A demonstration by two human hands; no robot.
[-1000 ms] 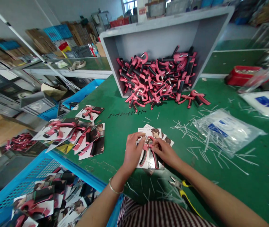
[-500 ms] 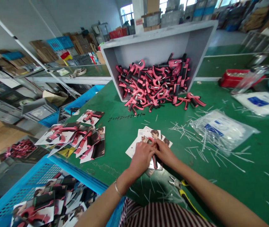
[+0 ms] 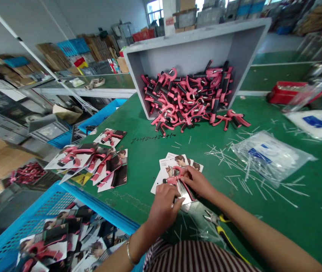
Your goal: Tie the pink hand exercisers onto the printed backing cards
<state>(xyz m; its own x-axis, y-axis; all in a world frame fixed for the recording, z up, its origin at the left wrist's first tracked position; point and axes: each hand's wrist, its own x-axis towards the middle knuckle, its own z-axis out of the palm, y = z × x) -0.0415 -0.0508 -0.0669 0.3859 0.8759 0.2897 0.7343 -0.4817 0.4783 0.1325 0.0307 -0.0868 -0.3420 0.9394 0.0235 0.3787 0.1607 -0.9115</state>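
A pink hand grip exerciser with a metal spring lies on a small stack of printed cards in front of me. My left hand is at its lower left, fingers curled over the handle and thumb pointing right; the handle is partly hidden beneath it. My right hand pinches the exerciser's right side near the top of the other handle. Diagonal cutters with yellow-black handles lie near my right forearm.
A tipped grey bin spills pink exercisers at the back. Carded exercisers lie at left, above a blue crate holding more. Loose white cable ties and a plastic bag of them lie at right.
My left hand has moved down and left, toward me, uncovering more of the exerciser and the cards. My right hand stays at the exerciser's right side. The view has shifted slightly.
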